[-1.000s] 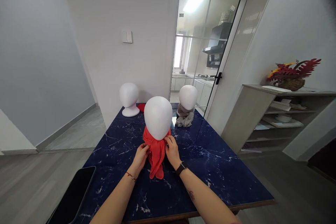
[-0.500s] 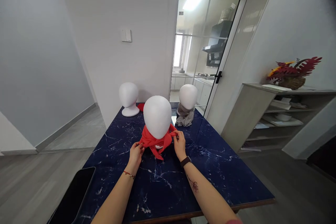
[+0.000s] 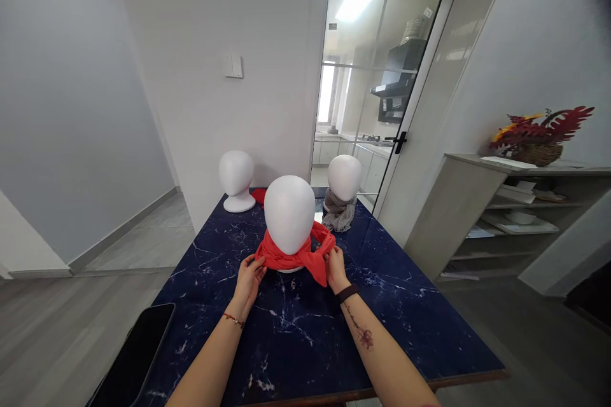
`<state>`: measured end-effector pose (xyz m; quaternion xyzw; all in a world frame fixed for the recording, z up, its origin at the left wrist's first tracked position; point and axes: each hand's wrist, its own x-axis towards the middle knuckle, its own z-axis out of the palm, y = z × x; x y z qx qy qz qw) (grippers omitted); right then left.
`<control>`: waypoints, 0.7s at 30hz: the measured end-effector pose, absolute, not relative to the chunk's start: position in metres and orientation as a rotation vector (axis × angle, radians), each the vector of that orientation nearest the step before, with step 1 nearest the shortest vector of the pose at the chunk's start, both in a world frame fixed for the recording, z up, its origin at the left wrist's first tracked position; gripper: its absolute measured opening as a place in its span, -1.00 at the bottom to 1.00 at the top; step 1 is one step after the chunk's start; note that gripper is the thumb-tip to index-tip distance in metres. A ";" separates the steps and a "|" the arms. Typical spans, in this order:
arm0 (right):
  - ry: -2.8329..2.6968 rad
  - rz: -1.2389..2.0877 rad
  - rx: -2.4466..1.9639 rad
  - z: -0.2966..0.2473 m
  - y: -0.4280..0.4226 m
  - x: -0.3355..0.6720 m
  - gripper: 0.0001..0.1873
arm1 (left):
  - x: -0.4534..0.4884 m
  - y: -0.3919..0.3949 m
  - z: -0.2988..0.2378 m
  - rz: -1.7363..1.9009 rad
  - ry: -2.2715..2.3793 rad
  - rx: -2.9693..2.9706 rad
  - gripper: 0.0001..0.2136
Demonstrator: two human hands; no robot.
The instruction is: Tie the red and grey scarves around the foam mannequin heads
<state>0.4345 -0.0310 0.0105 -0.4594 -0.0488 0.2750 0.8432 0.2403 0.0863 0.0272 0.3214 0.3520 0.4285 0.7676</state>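
A white foam mannequin head [image 3: 289, 213] stands upright mid-table with a red scarf [image 3: 281, 257] wrapped around its neck. My left hand [image 3: 249, 278] pinches the scarf's edge at the left of the neck. On the other side, my right hand [image 3: 336, 269] has its fingers closed on the scarf, where a loop of cloth stands away from the neck. One end of the scarf hangs down at the front right, beside my right fingers. The back of the neck is hidden behind the head.
Farther back on the dark blue marbled table [image 3: 296, 350] stand a bare mannequin head [image 3: 237, 179] and another mannequin head [image 3: 344, 177] wearing a grey scarf [image 3: 340, 211]. Red cloth [image 3: 259, 196] lies at the back. A black phone [image 3: 136, 353] is at the left edge.
My right hand has drawn the scarf outward to the right, opening a loop. The hanging end has shifted from the front middle to the right. My left hand stays at the left side.
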 end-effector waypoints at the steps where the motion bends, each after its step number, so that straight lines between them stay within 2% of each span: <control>1: -0.099 0.646 -0.940 0.014 -0.033 0.431 -0.73 | 0.241 0.084 0.026 0.921 0.759 0.695 -0.75; 7: -0.082 0.952 -0.770 0.029 -0.046 0.440 -0.74 | 0.243 0.082 0.022 0.936 0.775 0.732 -0.76; 14: -0.144 0.890 -0.770 0.039 -0.067 0.479 -0.62 | 0.235 0.098 0.020 0.968 0.939 0.863 -0.79; 18: -0.253 0.839 -0.922 0.069 -0.051 0.501 -0.72 | 0.232 0.094 0.027 1.025 0.981 1.061 -0.60; 21: -0.412 0.782 -1.118 0.113 -0.020 0.514 -0.79 | 0.234 0.084 0.030 1.048 0.983 1.478 -0.49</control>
